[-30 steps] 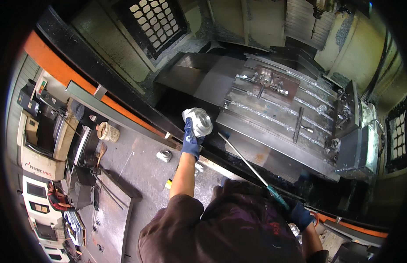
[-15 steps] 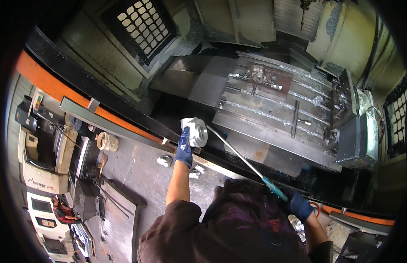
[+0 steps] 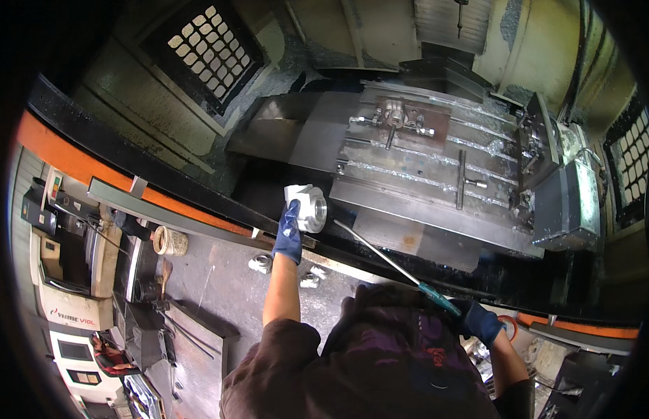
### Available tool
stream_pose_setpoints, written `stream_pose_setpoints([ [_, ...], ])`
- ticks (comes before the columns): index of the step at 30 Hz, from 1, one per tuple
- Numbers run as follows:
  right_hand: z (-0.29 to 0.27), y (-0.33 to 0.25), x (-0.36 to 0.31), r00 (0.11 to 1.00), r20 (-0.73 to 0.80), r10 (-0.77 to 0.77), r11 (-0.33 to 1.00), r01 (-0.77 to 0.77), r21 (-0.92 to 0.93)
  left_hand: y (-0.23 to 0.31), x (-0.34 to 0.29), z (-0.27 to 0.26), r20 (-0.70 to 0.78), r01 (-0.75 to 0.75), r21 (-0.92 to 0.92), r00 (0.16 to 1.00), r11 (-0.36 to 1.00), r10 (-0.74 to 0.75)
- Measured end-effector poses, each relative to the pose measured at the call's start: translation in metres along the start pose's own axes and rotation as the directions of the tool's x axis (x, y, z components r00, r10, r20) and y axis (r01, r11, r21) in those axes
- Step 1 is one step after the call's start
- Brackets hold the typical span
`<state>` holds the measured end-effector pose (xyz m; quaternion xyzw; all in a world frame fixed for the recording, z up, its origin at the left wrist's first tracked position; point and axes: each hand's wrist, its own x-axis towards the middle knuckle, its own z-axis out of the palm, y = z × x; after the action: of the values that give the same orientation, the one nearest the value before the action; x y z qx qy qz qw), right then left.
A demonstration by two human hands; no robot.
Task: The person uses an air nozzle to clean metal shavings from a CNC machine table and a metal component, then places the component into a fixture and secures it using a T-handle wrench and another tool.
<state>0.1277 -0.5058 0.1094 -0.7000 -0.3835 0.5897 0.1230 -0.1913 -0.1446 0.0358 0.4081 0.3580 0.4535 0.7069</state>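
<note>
My left hand (image 3: 289, 234), in a blue glove, grips a silver metal casting (image 3: 311, 211) with a round bored opening. The casting is held up over the machine's front sill, its bore turned to the right. In my gloved right hand (image 3: 480, 322) is an air blow gun (image 3: 436, 297) with a teal handle and a long thin metal tube. That tube slants up and left; its tip lies just right of the casting, apart from it. My right fingers are wrapped round the handle end, partly hidden. A red-orange loop (image 3: 509, 327) shows beside that hand.
Inside the machine lies a slotted metal table (image 3: 422, 178) with chips, a clamped fixture (image 3: 396, 115) and a T-shaped wrench (image 3: 462, 183). A spindle tool (image 3: 461, 17) hangs above. Similar castings (image 3: 260, 263) sit below left, beyond them a bucket (image 3: 171, 241). Another person (image 3: 111, 356) stands far left.
The view has shifted slightly. The blow gun's tip has drawn a little away from the casting. My left hand still holds the casting, with its bore turned slightly.
</note>
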Motion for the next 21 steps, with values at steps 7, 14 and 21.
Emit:
stream_pose_setpoints([
  [7, 0.012, 0.056, 0.011, 0.95, -0.042, -0.309, 0.947, 0.312, 0.076, 0.023, -0.005, 0.01, 0.046, 0.08, 0.254, 0.994, 0.964, -0.095],
  [14, -0.006, 0.005, -0.01, 0.999, 0.051, -0.017, 0.999, 0.016, 0.033, 0.005, 0.009, -0.021, 0.102, 0.12, 0.334, 0.981, 0.935, -0.162],
  [21, 0.0, 0.031, -0.006, 0.99, 0.024, -0.14, 0.985, 0.141, -0.095, 0.024, 0.014, -0.003, 0.28, 0.158, 0.451, 0.91, 0.878, -0.307],
])
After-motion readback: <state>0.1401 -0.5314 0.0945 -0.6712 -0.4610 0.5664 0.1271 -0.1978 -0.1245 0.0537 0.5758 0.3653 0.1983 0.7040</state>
